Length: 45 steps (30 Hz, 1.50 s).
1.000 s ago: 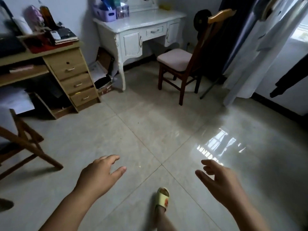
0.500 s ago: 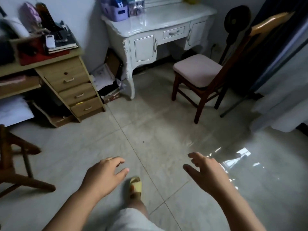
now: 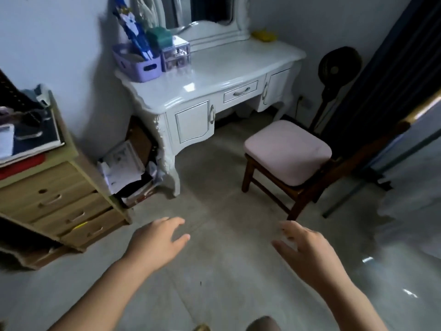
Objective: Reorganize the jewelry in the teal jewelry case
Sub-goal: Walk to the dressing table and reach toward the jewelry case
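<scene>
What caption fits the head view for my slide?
Both hands, left and right, open and empty above the floor, facing the white vanity with the teal jewelry case.

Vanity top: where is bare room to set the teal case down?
The vanity top is bare from the clear drawer box rightward to its edge. Its left rear corner is crowded: purple basket, teal case.

My right fingers (image 3: 287, 231) smear into blur, so I cannot tell how they lie. The teal case (image 3: 159, 39) sits at the back of the bench (image 3: 214, 75), its lower part hidden behind the clear drawers (image 3: 176, 56); whether it is open I cannot tell. What the drawers hold is too small to read. The mirror (image 3: 191, 10) is cut off by the top edge. The desk (image 3: 35, 177) on my left runs out of frame.
</scene>
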Motion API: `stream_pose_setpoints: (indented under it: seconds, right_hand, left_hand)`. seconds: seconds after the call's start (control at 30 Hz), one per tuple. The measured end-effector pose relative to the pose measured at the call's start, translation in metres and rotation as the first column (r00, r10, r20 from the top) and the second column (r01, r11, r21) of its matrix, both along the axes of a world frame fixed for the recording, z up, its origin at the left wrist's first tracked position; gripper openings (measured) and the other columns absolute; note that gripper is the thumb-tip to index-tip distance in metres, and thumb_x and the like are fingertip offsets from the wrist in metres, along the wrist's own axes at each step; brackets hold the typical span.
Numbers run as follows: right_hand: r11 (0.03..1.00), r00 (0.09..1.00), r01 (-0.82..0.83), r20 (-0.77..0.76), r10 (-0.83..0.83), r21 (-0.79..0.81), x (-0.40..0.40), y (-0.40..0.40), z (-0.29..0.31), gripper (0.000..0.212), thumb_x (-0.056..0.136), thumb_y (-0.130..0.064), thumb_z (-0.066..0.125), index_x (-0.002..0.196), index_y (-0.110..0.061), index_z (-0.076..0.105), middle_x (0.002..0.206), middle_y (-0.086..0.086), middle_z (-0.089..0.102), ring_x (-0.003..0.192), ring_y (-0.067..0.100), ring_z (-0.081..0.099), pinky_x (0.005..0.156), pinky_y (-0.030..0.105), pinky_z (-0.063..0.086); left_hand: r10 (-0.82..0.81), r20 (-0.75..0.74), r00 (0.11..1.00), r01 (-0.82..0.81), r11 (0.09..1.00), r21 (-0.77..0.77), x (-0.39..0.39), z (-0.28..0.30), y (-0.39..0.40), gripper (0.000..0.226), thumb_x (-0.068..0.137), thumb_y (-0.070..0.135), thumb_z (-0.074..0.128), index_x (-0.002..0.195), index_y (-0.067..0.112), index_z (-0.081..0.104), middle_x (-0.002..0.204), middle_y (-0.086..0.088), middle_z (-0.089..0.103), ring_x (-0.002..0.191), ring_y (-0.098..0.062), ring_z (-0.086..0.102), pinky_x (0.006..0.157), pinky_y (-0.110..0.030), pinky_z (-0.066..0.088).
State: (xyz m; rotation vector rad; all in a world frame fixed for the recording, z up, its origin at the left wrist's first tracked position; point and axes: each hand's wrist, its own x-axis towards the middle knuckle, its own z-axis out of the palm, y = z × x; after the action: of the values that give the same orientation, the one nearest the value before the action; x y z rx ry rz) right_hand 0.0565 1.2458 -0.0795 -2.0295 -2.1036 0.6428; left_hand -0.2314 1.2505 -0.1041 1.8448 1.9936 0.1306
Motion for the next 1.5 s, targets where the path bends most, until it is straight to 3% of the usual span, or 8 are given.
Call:
stream_pose_setpoints:
  seconds: [0.23,0.37,0.53,0.63,0.8,1.03,1.27,1.5]
  right_hand:
    - [0.963,0.964,0.255,-0.056,-0.261,-0.086,0.034,0.11,-0.027,0.04,0.079,-0.047,0.062,0.114,-0.031,0.052,0.098,-0.01,0.065,0.099,0.016,0.062,0.078,0.034,0.051]
    - [0.946,0.942,0.303,-0.113,-0.315,-0.113,0.06,0.215,-0.038,0.047,0.078,-0.045,0.062,0.121,-0.029,0.05,0.092,-0.009,0.064,0.096,0.016,0.062,0.078,0.035,0.052]
    - [0.972,0.974,0.198,-0.086,-0.209,-0.125,0.059,0.366,-0.025,0.033,0.079,-0.045,0.06,0.106,-0.029,0.051,0.1,-0.006,0.066,0.096,0.021,0.061,0.076,0.033,0.049]
    - [0.985,0.986,0.113,-0.104,-0.127,-0.129,0.039,0.436,-0.017,0.046,0.079,-0.045,0.06,0.121,-0.03,0.049,0.107,-0.006,0.066,0.1,0.019,0.061,0.083,0.033,0.049]
    - [0.99,0.994,-0.025,-0.109,0.01,-0.137,-0.001,0.533,-0.025,0.049,0.079,-0.049,0.06,0.122,-0.03,0.05,0.106,-0.007,0.066,0.101,0.017,0.061,0.084,0.034,0.05]
    - [0.993,0.99,-0.091,-0.114,0.082,-0.073,-0.068,0.685,-0.027,0.051,0.08,-0.048,0.059,0.127,-0.03,0.047,0.105,-0.007,0.064,0.096,0.012,0.06,0.082,0.03,0.049]
    - [0.991,0.989,-0.104,-0.118,0.094,-0.084,-0.122,0.801,-0.013,0.049,0.079,-0.044,0.061,0.125,-0.032,0.048,0.1,-0.008,0.067,0.095,0.013,0.061,0.082,0.032,0.048]
    - [0.966,0.974,-0.221,-0.073,0.213,-0.136,-0.144,0.864,-0.027,0.05,0.081,-0.045,0.061,0.126,-0.032,0.045,0.111,-0.007,0.065,0.102,0.008,0.06,0.085,0.027,0.049]
  left_hand:
    - [0.029,0.187,0.982,-0.025,0.999,-0.029,0.036,-0.015,0.145,0.04,0.08,0.045,0.061,0.117,0.031,0.058,0.108,0.009,0.064,0.095,-0.008,0.061,0.083,-0.029,0.049]
    - [0.077,0.153,0.985,-0.068,0.995,-0.066,0.043,-0.024,0.235,0.037,0.08,0.045,0.062,0.115,0.033,0.059,0.106,0.011,0.065,0.092,-0.004,0.061,0.082,-0.027,0.049]
    - [0.178,0.157,0.971,-0.181,0.984,0.003,0.038,0.006,0.355,0.037,0.08,0.038,0.065,0.115,0.027,0.061,0.106,0.006,0.067,0.095,-0.009,0.061,0.083,-0.026,0.047]
    - [0.214,0.201,0.956,-0.224,0.974,0.03,0.034,0.014,0.405,0.036,0.08,0.036,0.066,0.114,0.025,0.062,0.105,0.004,0.068,0.096,-0.011,0.062,0.088,-0.03,0.048]
    - [0.307,0.201,0.93,-0.308,0.951,-0.024,0.015,-0.005,0.467,0.037,0.081,0.041,0.062,0.115,0.029,0.06,0.107,0.009,0.066,0.093,-0.007,0.06,0.083,-0.027,0.049]
    - [0.224,0.129,0.966,-0.228,0.973,0.017,-0.043,-0.012,0.613,0.041,0.085,0.049,0.053,0.124,0.035,0.051,0.125,0.018,0.056,0.106,-0.002,0.055,0.081,-0.02,0.041]
    - [0.152,0.112,0.982,-0.157,0.987,0.035,-0.09,0.008,0.742,0.045,0.088,0.049,0.048,0.13,0.034,0.044,0.133,0.015,0.051,0.113,-0.006,0.053,0.089,-0.022,0.042]
    - [0.279,0.17,0.945,-0.278,0.96,-0.028,-0.114,-0.015,0.781,0.046,0.087,0.049,0.049,0.13,0.034,0.044,0.13,0.014,0.053,0.105,-0.002,0.053,0.084,-0.019,0.04]
